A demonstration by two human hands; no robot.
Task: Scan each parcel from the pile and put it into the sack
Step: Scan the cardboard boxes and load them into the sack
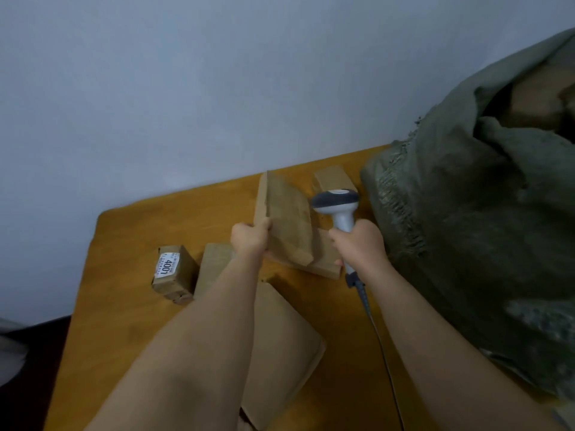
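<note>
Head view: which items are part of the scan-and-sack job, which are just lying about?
In the job:
- parcel held tilted by the left hand
- scanner gripped by the right hand
- green sack, a parcel already inside
- labelled parcel and other boxes waiting on the table

Lying about:
- dark object past the table's left edge, unclear what

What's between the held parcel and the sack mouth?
Only the scanner, gripped by the right hand, sits between the parcel held by the left hand and the sack; its mouth lies upper right.
</note>
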